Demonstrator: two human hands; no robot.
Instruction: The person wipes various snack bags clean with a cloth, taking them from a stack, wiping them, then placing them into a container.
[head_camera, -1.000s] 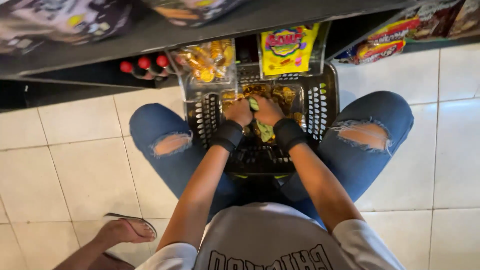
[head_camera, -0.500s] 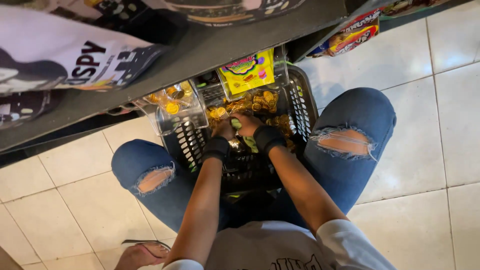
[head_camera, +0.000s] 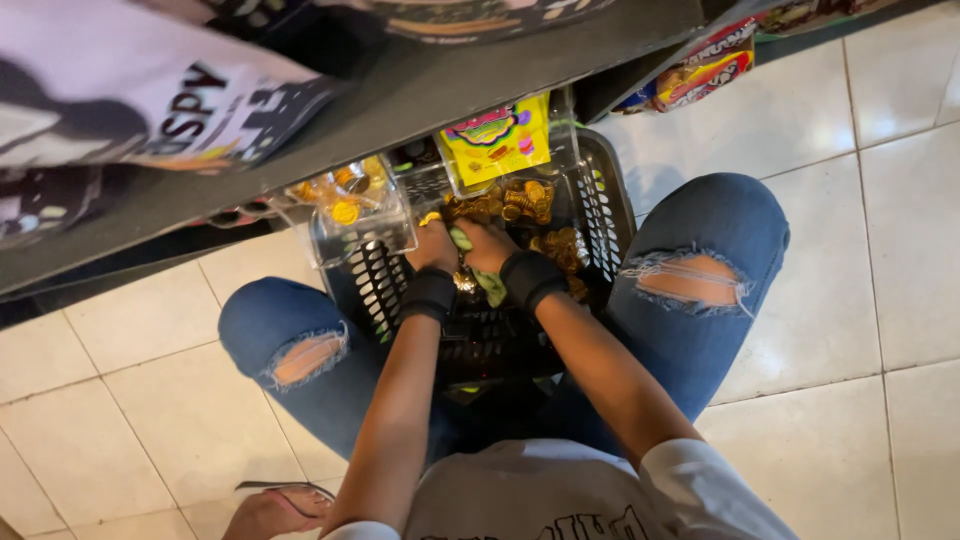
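Barely shifted since a moment ago, the left hand (head_camera: 435, 245) and right hand (head_camera: 487, 245) stay clenched together on a green packet (head_camera: 490, 287) inside the dark basket (head_camera: 600, 200), where tugging could scatter gold coins (head_camera: 525, 200).

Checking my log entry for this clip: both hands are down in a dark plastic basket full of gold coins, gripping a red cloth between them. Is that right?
One detail is off: the cloth is light green, not red. The head view shows the left hand and right hand gripping it together inside the dark plastic basket, among the gold coins.
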